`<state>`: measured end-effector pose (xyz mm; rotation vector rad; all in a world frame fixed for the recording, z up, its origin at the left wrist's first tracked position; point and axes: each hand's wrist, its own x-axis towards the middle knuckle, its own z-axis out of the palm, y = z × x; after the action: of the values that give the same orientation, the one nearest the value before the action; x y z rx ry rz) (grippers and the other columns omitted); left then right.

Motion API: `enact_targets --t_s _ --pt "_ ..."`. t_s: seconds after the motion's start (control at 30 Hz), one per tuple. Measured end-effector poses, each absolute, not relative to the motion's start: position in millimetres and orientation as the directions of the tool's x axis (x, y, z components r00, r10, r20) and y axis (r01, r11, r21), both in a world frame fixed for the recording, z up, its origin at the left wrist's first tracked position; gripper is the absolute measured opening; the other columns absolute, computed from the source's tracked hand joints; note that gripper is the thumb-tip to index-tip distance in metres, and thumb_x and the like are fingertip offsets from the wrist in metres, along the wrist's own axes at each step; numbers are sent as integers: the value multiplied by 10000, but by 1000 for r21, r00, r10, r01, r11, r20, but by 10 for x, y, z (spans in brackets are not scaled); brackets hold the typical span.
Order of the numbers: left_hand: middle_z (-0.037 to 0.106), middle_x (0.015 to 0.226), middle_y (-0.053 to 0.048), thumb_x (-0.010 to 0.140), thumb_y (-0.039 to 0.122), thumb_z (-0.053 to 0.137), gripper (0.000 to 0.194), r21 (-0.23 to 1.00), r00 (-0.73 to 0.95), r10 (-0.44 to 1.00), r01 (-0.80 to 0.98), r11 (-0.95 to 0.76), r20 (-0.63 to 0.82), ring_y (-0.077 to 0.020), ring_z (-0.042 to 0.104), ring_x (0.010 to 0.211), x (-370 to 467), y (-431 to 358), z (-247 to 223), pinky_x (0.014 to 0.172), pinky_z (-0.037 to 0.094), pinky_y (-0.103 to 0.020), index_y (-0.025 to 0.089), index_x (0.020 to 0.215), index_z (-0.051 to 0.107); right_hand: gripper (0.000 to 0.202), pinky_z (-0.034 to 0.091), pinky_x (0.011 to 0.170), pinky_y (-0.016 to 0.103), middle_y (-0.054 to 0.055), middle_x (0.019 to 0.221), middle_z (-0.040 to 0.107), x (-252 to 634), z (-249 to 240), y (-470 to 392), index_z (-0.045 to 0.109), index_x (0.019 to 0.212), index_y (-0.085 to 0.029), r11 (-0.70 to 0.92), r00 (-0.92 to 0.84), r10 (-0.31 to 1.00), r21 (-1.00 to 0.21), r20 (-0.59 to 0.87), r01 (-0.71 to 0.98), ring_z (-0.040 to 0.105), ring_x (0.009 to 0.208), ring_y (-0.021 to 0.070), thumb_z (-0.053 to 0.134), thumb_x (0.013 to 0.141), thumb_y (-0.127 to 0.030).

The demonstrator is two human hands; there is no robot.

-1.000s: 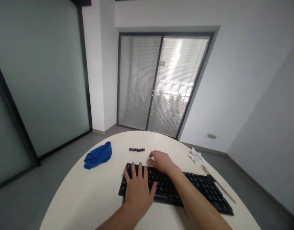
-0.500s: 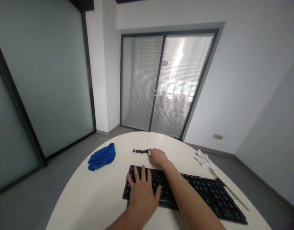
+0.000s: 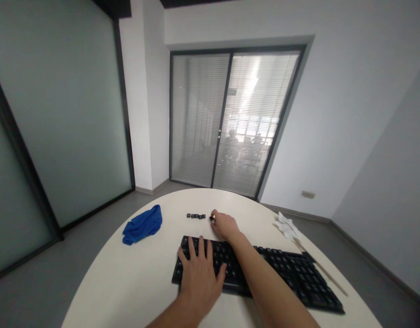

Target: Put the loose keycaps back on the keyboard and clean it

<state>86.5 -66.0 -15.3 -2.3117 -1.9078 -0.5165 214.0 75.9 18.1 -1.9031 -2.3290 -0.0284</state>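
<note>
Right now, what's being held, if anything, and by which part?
The right hand pinches a small black keycap; exactly where is too small to tell. The left hand, spread on the keyboard, grips nothing.

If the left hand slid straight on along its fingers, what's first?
Just past the far edge of the keyboard, the left hand would probably meet the row of small black keycaps; depth is hard to judge.

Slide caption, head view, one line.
Left hand rests on the black keyboard; right hand pinches a keycap near a row of others.
</note>
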Motion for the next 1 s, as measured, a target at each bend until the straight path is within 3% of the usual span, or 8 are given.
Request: enact_targets --t_s 0.13,0.37,0.53,0.67,0.87,1.0 --pt "450 1534 -173 964 595 299 694 130 159 934 969 -209 321 -505 301 1410 867 -659 -140 1076 201 -748 158 1460 509 365 460 858 344 118 1205 694 2115 155 812 640 1255 -254 228 -219 970 -82 106 970 658 1067 257 524 910 -236" --pt "455 1527 -183 966 618 283 716 125 163 932 969 -213 324 -504 338 1386 864 -658 -132 1067 224 -741 153 1462 506 236 460 851 354 135 1081 720 2213 110 758 704 1061 -205 191 -168 976 -171 139 967 661 1016 268 565 870 -191" --pt "452 1528 -188 965 629 290 724 124 169 929 968 -220 330 -504 358 1370 858 -662 -126 1071 228 -727 144 1451 520 208 470 824 350 117 961 733 2418 156 561 669 1044 -184 190 -127 971 -334 202 923 674 913 247 580 856 -178" --pt "459 1523 -188 969 620 298 713 117 173 927 968 -223 332 -499 365 1363 861 -675 -90 1068 242 -713 145 1451 519 232 498 791 292 57 954 737 2586 187 311 626 1123 -200 266 -151 955 -513 255 817 680 841 177 493 942 -259" --pt "473 1514 -178 971 601 319 684 100 174 926 971 -219 335 -486 360 1371 867 -684 -74 1077 238 -697 153 1442 531 336 488 949 335 53 1061 742 2692 105 -28 680 1093 -210 395 -273 918 -685 286 612 672 1011 201 431 999 -415" --pt "471 1517 -171 973 585 324 668 93 175 928 972 -216 328 -477 360 1372 867 -686 -75 1079 247 -683 155 1442 529 335 465 996 355 53 1117 747 2692 79 -60 721 1107 -226 399 -299 916 -689 269 605 666 1065 223 479 984 -423"
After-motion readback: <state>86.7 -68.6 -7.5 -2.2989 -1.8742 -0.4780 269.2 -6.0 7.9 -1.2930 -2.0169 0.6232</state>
